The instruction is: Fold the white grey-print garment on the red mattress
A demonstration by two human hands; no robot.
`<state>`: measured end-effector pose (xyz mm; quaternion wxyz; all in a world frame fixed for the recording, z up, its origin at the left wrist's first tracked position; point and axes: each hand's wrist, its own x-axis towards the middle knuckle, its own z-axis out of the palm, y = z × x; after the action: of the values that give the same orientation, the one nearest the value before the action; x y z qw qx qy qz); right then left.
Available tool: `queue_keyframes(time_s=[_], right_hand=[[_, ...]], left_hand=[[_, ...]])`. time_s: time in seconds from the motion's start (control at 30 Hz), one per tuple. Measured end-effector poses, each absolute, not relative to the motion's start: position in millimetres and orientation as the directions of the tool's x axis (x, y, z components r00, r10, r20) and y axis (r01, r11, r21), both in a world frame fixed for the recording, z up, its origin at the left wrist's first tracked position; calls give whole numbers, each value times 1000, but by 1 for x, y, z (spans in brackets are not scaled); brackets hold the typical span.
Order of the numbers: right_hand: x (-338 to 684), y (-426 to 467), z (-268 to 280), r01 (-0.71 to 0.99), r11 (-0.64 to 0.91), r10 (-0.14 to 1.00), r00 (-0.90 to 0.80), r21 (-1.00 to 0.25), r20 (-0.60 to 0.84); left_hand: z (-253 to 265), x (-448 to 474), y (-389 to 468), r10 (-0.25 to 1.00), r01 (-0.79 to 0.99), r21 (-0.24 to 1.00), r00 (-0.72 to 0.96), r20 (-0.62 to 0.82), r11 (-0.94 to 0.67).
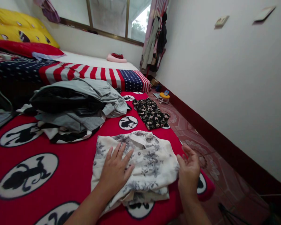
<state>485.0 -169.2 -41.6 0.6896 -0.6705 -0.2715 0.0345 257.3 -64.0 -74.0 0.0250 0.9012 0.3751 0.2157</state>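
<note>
A white button-up shirt with grey leaf prints lies folded on the red blanket, its collar toward the far side. My left hand rests flat on the shirt's left part, fingers spread. Beside the shirt's right edge is my right hand, its fingers loosely curled and the thumb apart from them, with nothing visible in its grasp. Just beyond the shirt lies a folded black floral garment.
A heap of grey and black clothes sits at the left on the red monkey-print blanket. Behind stands a bed with a flag-patterned cover. Clothes hang in the corner. A small yellow stool stands on the tiled floor.
</note>
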Motion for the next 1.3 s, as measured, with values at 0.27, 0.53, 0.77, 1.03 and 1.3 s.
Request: queue_keyframes(time_s=[0.27,0.53,0.77,1.03,1.3], right_hand=[[426,-86,-28,831,62,887,208,-553,412],[489,-77,-44,621,-157,674,636,-768,376],[530,-115,-66,494,-228,524,789,-839,322],[491,-120,-33,689,-18,811,434,-724,392],[458,-117,-13,821,162,973,-42,-548,226]], left_hand=[[-77,256,-64,649,635,198,632,423,-747],[-78,255,-66,666,614,276,609,430,-740],[-75,256,-67,676,580,350,599,429,-736],[-75,252,-64,639,504,393,587,498,-769],[-76,254,-64,644,487,422,606,468,-765]])
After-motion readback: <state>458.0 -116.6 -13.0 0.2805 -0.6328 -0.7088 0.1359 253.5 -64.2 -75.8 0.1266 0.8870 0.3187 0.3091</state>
